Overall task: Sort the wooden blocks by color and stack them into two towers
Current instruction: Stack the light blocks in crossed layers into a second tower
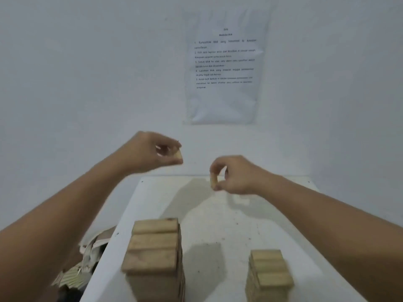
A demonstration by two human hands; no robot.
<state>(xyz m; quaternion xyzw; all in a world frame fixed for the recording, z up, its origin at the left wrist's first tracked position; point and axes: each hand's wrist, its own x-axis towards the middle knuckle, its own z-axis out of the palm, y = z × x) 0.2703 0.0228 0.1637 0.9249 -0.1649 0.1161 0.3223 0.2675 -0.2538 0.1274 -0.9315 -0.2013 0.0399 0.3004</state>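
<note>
Above the far half of the table (218,214), the left hand (152,152) pinches the left block (178,156) between thumb and fingertips. The right hand (235,175) pinches the right block (213,180) the same way. Both towers stand near: the left tower (154,247) by the table's left edge, the right tower (269,269) well apart from it. Each block probably wants lowering flat, squared to the top layer, and a gentle release. The gap between the towers gives room; the left edge gives little.

Left tower (153,256), right tower (269,273) apart on table (218,216); sheet (222,66) behind.
</note>
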